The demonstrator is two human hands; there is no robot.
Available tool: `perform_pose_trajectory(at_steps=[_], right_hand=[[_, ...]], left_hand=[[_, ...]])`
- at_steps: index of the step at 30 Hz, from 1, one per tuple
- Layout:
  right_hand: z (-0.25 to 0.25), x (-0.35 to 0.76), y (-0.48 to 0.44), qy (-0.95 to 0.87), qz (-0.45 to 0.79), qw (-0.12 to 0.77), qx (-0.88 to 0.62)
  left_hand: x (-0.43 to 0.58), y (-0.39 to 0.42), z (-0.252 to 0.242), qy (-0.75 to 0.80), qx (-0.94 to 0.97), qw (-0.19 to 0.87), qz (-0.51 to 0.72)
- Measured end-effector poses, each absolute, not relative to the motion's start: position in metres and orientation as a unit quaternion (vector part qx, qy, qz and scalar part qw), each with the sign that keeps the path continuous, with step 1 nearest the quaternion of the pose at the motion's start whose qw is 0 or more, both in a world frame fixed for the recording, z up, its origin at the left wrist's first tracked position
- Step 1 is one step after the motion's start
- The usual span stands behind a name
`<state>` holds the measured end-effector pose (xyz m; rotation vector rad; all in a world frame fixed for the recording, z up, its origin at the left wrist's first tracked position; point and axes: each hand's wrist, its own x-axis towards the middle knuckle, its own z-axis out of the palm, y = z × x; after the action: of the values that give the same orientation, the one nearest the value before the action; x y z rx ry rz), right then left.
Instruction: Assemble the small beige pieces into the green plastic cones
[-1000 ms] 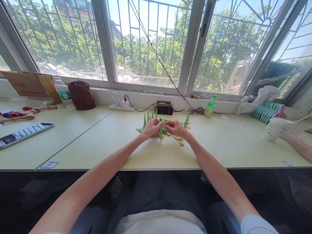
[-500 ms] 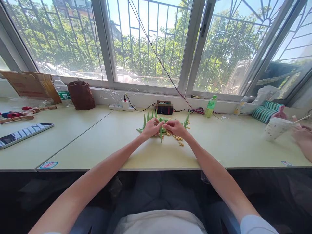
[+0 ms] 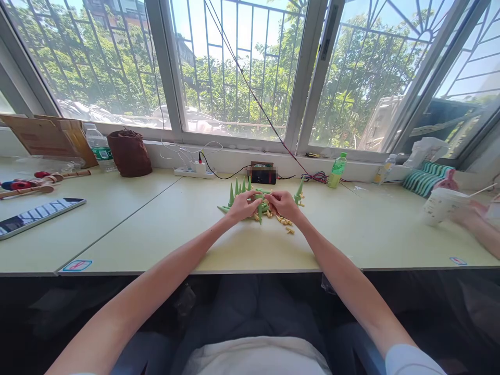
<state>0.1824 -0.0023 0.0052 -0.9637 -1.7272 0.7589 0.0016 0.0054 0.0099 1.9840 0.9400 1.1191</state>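
Note:
My left hand [image 3: 244, 205] is closed in a pinch on a green cone-shaped piece [image 3: 260, 214], whose pointed tip hangs downward. My right hand [image 3: 282, 204] meets it fingertip to fingertip, its fingers pinched at the top of that piece. What the right fingers hold is too small and hidden to make out. Behind my left hand several green cones [image 3: 231, 195] stand upright, and another green cone [image 3: 299, 190] stands past my right hand. Small tan pieces [image 3: 284, 221] lie loose on the table below my right hand.
A black box-like object [image 3: 263, 175] is behind my hands. A green bottle [image 3: 337, 171] stands back right. A co-worker's blurred hand [image 3: 469, 219] is at a white cup [image 3: 443, 207]. Left are a phone [image 3: 42, 216], a brown bag [image 3: 129, 153] and a power strip [image 3: 194, 172].
The hanging green cone has shifted slightly right and up with my fingers. My right fingers are curled more. The co-worker's hand has moved left toward the white cup.

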Motion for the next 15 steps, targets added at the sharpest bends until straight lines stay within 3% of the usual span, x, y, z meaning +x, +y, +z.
perform_pose_trajectory(at_steps=[15], right_hand=[[0.011,0.180,-0.015,-0.753,0.241,0.451,-0.414]], left_hand=[[-0.002,0.004,0.011,0.370,0.825,0.185,0.386]])
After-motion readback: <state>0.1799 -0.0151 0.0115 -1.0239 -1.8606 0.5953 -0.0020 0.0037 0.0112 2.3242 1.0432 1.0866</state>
